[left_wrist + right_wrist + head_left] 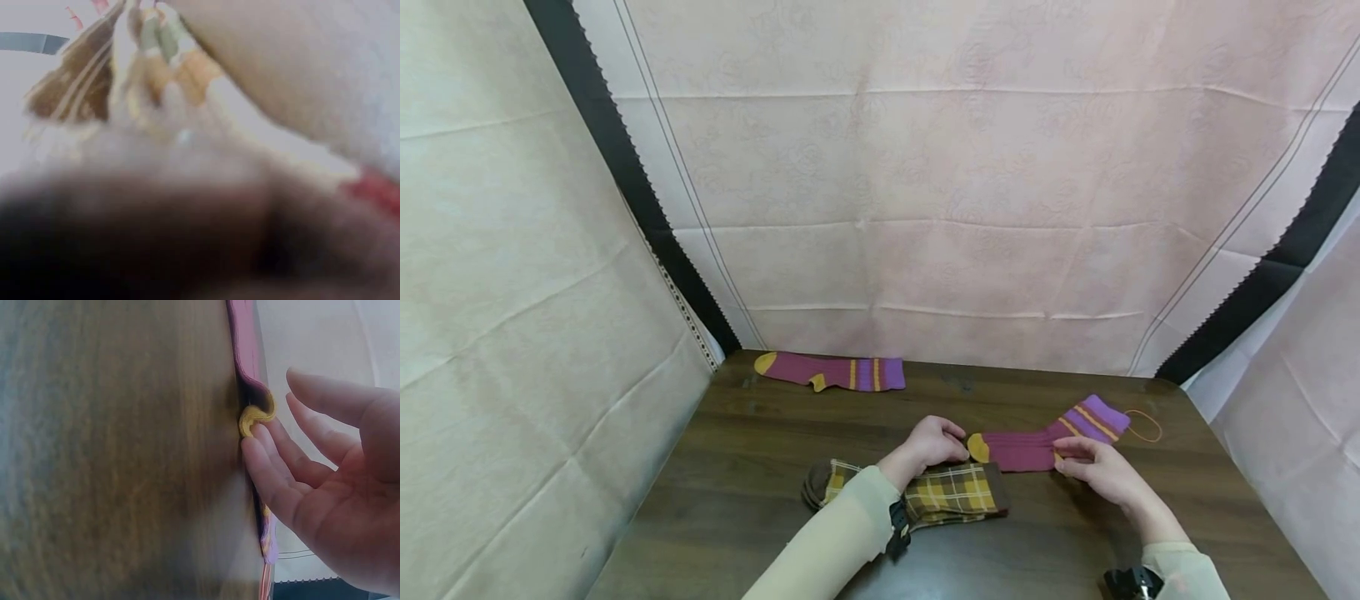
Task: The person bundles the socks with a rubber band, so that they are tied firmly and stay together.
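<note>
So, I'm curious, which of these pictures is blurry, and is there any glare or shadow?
Head view: mostly crisp, with a faint sheen on the near part of the table and a soft shadow by the right hand; left wrist view: badly blurred, plaid socks smeared, pale above, dark below; right wrist view: yellow heel fairly clear, wood grain soft.

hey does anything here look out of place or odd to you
A little, yes. The maroon sock at the right hand is bent near its heel, while the matching far sock lies nearly straight. A thin orange loop also sticks out by the bent one's cuff; the other shows none.
</note>
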{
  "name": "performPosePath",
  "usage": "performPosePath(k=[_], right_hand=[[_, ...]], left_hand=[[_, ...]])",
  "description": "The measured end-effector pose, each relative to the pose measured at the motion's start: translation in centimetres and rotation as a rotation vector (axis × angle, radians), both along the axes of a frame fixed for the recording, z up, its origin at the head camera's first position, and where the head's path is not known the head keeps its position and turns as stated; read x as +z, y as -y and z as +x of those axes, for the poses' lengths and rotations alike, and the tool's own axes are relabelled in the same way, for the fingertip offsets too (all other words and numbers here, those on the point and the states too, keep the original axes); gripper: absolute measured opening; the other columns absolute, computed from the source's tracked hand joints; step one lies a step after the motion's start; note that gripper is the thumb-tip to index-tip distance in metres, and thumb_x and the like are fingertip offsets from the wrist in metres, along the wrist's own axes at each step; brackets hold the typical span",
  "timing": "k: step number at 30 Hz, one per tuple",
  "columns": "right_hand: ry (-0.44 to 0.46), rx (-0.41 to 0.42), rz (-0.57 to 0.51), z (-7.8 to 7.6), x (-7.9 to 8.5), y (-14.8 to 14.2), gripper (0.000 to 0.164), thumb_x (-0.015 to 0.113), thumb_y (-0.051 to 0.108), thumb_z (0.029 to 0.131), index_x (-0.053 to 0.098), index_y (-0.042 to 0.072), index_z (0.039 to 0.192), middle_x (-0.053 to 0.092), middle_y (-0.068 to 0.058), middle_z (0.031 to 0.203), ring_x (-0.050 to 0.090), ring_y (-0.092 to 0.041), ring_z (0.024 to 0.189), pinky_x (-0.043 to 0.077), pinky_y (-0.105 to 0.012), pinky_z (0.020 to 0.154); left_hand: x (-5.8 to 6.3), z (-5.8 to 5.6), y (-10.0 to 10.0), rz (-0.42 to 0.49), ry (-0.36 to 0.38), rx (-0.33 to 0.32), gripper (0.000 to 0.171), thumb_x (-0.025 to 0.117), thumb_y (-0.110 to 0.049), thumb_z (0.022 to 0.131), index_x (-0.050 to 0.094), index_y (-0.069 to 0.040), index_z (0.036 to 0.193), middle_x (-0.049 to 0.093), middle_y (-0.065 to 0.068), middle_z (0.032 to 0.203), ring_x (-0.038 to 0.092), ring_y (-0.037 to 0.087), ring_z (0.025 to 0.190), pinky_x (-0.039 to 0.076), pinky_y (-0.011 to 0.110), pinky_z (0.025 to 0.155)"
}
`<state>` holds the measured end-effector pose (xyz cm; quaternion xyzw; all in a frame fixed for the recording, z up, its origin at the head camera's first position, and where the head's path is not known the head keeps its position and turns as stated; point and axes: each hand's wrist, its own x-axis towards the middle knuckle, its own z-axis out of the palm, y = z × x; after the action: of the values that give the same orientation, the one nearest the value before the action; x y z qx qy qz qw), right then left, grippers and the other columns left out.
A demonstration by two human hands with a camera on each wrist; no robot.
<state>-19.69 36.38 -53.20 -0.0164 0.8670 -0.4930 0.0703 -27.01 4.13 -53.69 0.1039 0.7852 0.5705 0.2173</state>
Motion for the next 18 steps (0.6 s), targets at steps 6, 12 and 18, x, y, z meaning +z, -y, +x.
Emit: performPosePath(k=[6,12,18], right_hand=[[0.004,0.002,-0.019,-0.04,-0.16,0.24,0.042,0.071,0.006,0.103,0.058,-0.017,0.136,0.069,-0.030,0.127,0.070,-0.022,0.108,0.058,-0.026,0.080],[0.017,-0.006,-0.006,0.16,0.01,0.71,0.041,0.071,0.005,0.102,0.060,-0.013,0.137,0.067,-0.029,0.130,0.069,-0.032,0.115,0.058,-0.025,0.082],[0.022,-0.008,0.008,0.06,0.09,1.02,0.040,0.071,0.003,0.102,0.060,-0.012,0.137,0.069,-0.027,0.127,0.070,-0.028,0.111,0.058,-0.026,0.080]], left_hand=[[-0.71,0.11,-0.36,0.004,-0.023,0.055,0.025,0.084,0.000,0.090,0.077,-0.002,0.113,0.073,0.002,0.088,0.069,0.014,0.079,0.060,0.031,0.075],[-0.92,0.30,-0.58,0.018,-0.043,0.074,0.026,0.087,-0.001,0.088,0.078,0.001,0.112,0.073,0.002,0.086,0.068,0.013,0.077,0.060,0.030,0.074],[-0.70,0.67,-0.71,0.017,-0.040,0.100,0.024,0.086,-0.004,0.090,0.079,0.000,0.112,0.074,0.001,0.084,0.071,0.015,0.074,0.061,0.032,0.070]])
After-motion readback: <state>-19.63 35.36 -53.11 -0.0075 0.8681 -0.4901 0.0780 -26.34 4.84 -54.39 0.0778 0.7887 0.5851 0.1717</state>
